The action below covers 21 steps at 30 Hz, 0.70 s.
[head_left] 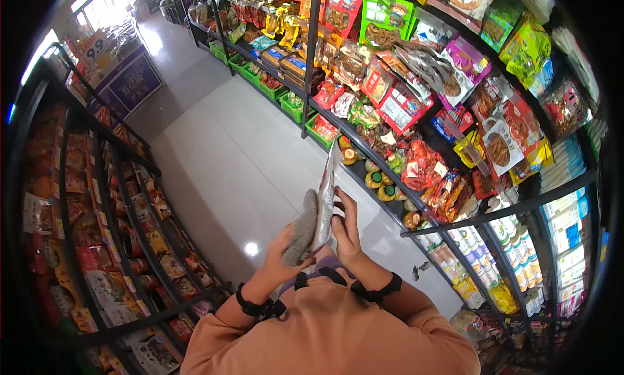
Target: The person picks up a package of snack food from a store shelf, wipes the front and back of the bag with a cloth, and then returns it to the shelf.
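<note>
In front of my chest, my right hand grips a flat packet by its right side, thumb and fingers on it. The packet stands upright, nearly edge-on, with a silvery-white side showing; its front is hidden. My left hand holds a folded grey cloth, which lies flat along the packet's left face. The fingers of that hand are mostly behind the cloth. Both hands are above the aisle floor, apart from the shelves.
On the right, a black rack carries bagged snacks, with jars low down. Green baskets line its foot. A second packed rack runs along the left. Grey tiled floor lies between them, and a purple display box stands farther off.
</note>
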Available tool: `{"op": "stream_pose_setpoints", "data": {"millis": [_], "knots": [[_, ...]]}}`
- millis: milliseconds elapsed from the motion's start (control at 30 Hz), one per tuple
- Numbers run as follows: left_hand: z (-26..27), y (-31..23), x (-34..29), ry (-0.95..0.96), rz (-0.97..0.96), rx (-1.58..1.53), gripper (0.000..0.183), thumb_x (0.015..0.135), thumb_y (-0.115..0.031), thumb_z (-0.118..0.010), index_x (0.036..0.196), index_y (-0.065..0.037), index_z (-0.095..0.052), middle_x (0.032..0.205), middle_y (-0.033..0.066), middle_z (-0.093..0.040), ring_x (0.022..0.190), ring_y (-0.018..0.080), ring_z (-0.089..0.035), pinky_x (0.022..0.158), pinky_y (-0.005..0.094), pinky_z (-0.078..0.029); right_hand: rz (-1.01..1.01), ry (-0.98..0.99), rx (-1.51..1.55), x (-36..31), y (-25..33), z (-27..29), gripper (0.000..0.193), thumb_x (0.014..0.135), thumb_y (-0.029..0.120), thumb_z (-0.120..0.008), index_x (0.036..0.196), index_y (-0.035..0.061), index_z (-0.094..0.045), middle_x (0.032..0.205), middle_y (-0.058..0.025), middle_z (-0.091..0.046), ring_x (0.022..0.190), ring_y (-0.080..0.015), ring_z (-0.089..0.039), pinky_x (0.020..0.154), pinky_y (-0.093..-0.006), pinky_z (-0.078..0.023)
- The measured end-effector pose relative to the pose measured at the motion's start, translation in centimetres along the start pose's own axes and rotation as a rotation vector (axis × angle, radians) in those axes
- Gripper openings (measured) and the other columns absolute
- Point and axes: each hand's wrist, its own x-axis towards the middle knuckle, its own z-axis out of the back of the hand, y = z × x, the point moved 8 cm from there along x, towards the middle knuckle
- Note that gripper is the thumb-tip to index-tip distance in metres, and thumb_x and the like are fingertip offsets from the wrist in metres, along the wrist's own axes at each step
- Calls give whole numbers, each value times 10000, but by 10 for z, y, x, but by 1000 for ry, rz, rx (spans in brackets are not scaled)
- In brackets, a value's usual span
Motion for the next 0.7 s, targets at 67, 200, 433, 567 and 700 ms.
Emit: {"op": "stream_pose_setpoints", "data": {"millis": [67,200,433,567,700], "knots": [[21,-7,-5,-173,-30,44,452,724,-64,-724,1133,29,-557,1026,150,-631,875,213,-626,778,312,-489,-153,-100,236,-6,-20,9,639,860,186,-595,1393,69,-261,1271,-83,-337,1022,-188,-410,841,-321,-403],[65,-5,-8,-459,72,-189,430,827,-73,-634,1215,57,-498,1130,139,-594,1007,186,-569,871,314,-447,-295,-335,193,0,-59,37,769,793,113,-675,1406,111,-212,1159,-79,-366,1056,-212,-431,870,-340,-381],[93,25,-18,-746,90,-524,508,848,-123,-664,1275,48,-446,1212,141,-545,1105,226,-532,959,343,-408,-575,390,668,-4,-79,-49,638,824,166,-699,1351,53,-359,1278,-49,-478,1161,-185,-451,976,-364,-374],[83,37,-12,-774,169,-466,455,847,-123,-674,1231,27,-480,1131,106,-577,1025,186,-543,903,316,-429,-224,314,532,12,-27,-55,453,864,40,-613,1282,7,-443,1223,-57,-512,1116,-169,-460,950,-312,-373],[64,70,7,-553,352,-470,536,825,-187,-712,1256,10,-461,1128,103,-577,1047,193,-539,900,332,-438,-318,204,434,10,-35,-21,348,895,94,-601,1221,9,-513,1112,-48,-595,1007,-163,-536,858,-300,-440]]}}
